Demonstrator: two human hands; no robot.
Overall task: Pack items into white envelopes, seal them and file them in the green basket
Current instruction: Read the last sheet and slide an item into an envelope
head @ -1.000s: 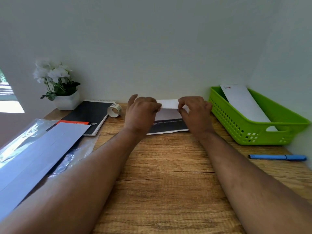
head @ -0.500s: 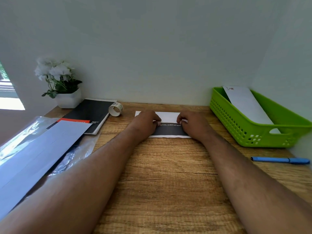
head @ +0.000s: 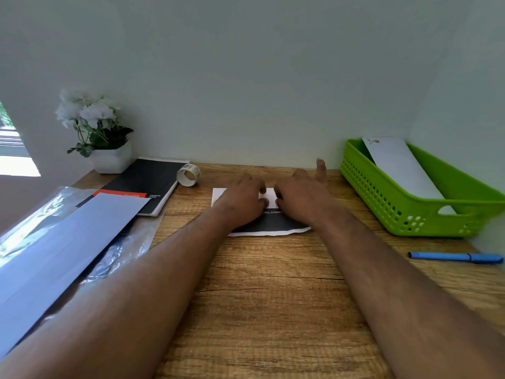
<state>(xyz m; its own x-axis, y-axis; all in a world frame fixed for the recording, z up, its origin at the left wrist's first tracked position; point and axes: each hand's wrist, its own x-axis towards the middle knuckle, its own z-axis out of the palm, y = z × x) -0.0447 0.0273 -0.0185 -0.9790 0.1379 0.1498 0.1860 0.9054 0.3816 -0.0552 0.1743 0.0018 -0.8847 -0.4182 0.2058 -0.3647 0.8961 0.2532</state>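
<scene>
Pressing folded paper (head: 269, 224) flat, left hand (head: 240, 199), right hand (head: 299, 199) now closer, seemingly.

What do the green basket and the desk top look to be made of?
Green basket: likely moulded plastic, smooth with a slight sheen; uniform colour, regular perforated walls and a cut-out handle. Desk top: wood or wood-look laminate, matte; grain lines and a dark crack-like streak show, which one cannot be told.

Two hands (head: 243, 201) (head: 303, 198), one folded sheet (head: 270, 222), one green basket (head: 410, 212), one envelope (head: 396, 165), one pen (head: 453, 257), one tape roll (head: 188, 175)
</scene>
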